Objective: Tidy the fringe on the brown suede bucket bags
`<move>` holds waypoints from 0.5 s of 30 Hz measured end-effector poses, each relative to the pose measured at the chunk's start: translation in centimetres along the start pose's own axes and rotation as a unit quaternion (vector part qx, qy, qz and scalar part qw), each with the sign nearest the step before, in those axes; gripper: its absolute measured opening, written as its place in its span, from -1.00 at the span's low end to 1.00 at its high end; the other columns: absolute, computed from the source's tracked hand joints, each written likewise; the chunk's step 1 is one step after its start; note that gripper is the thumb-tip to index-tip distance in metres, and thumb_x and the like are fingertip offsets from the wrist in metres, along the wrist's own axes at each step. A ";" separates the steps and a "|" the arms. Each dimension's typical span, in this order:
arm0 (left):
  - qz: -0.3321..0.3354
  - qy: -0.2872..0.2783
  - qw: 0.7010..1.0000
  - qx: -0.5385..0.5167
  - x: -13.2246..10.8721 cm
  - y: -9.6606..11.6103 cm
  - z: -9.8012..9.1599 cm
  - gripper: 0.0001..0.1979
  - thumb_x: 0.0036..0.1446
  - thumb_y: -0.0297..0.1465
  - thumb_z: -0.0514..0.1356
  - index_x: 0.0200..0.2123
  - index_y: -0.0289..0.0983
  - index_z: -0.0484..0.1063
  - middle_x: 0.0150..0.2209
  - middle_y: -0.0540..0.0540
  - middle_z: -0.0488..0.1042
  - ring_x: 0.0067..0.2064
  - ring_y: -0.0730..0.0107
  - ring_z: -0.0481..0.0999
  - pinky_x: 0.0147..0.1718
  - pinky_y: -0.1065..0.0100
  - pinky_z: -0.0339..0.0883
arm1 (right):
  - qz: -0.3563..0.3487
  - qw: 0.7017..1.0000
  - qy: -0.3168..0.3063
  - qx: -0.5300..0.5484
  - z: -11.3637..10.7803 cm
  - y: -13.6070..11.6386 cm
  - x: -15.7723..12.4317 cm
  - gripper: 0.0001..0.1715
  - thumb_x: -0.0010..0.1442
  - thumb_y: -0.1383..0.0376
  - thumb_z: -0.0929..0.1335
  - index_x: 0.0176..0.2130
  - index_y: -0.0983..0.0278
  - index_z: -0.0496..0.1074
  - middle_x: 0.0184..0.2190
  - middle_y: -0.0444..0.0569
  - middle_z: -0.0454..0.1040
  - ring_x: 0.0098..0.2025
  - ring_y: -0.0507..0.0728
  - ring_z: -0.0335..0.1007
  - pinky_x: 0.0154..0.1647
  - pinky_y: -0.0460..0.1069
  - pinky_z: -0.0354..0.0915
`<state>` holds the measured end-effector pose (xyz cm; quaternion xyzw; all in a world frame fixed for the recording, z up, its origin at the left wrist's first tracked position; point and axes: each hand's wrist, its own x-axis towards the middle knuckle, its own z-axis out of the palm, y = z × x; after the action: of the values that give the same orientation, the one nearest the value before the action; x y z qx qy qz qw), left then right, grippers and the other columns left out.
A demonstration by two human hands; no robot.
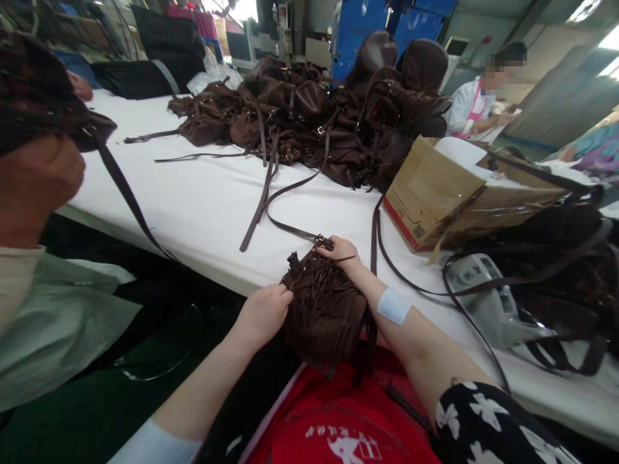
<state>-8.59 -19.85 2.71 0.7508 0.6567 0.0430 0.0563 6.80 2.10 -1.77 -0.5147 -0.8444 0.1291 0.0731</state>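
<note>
A dark brown fringed leather bag [326, 309] hangs at the near table edge, close to my body. My left hand [265, 312] is closed on the bag's left edge, its fingers pinched together. At the top of the bag, my right hand [341, 250] grips the upper corner beside a small metal buckle. A long thin brown strap [290, 227] runs from that corner over the white table [203, 212]. The thin fringe strands lie tangled over the bag's front, and its underside is hidden.
Brown bags [300, 109] are heaped across the table. An open cardboard box [430, 193] stands right, with a grey tape dispenser [488, 296] and straps nearer. At left, another person's hand [43, 174] holds a dark bag. One person [476, 103] works behind.
</note>
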 end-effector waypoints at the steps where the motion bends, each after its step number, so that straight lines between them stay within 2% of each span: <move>1: 0.007 -0.014 1.000 -0.003 -0.3 0.0 -0.1 -0.78 0.17 -0.54 -0.01 -0.39 -0.25 0.41 -0.34 -0.10 0.45 -0.23 0.27 0.44 -0.19 0.28 0.33 | 0.001 1.000 -0.001 0.000 0.0 0.0 0.0 -0.47 0.11 -0.19 0.29 -0.24 0.18 0.41 -0.31 -0.03 0.55 -0.27 0.15 0.45 -0.42 -0.07 0.14; 4: 0.022 -0.033 0.999 -0.021 -1.4 0.0 -0.2 -0.80 0.13 -0.55 0.02 -0.41 -0.24 0.40 -0.37 -0.09 0.45 -0.26 0.29 0.44 -0.22 0.30 0.31 | 0.007 1.000 -0.005 0.003 0.0 -0.1 0.1 -0.46 0.10 -0.19 0.30 -0.23 0.19 0.42 -0.29 -0.02 0.56 -0.25 0.15 0.46 -0.41 -0.07 0.15; 11: -0.022 0.024 0.995 -0.090 -4.7 -0.5 -0.7 -0.78 0.08 -0.54 0.00 -0.41 -0.22 0.42 -0.39 -0.06 0.46 -0.29 0.31 0.45 -0.24 0.31 0.31 | 0.007 1.000 -0.001 0.006 0.0 0.0 0.0 -0.47 0.10 -0.19 0.30 -0.24 0.18 0.42 -0.30 -0.04 0.56 -0.28 0.15 0.45 -0.43 -0.06 0.13; 13: -0.051 0.004 0.995 -0.091 -5.7 -1.2 -0.9 -0.78 0.08 -0.52 0.00 -0.44 -0.21 0.42 -0.40 -0.05 0.47 -0.30 0.31 0.46 -0.26 0.32 0.30 | 0.004 1.000 0.006 0.005 0.1 0.0 0.0 -0.46 0.10 -0.19 0.30 -0.23 0.19 0.42 -0.32 -0.03 0.55 -0.29 0.15 0.44 -0.43 -0.05 0.12; 15: -0.110 -0.068 0.989 -0.074 -6.8 -2.5 -0.9 -0.77 0.06 -0.52 0.00 -0.48 -0.21 0.42 -0.43 -0.05 0.49 -0.34 0.31 0.48 -0.33 0.32 0.29 | 0.001 1.000 0.009 0.006 0.2 0.1 0.0 -0.46 0.11 -0.19 0.29 -0.23 0.19 0.42 -0.32 -0.03 0.55 -0.31 0.15 0.43 -0.44 -0.05 0.11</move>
<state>-12.05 -26.25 3.35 0.6691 0.7248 0.0337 0.1610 6.80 2.14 -1.93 -0.5161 -0.8424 0.1301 0.0836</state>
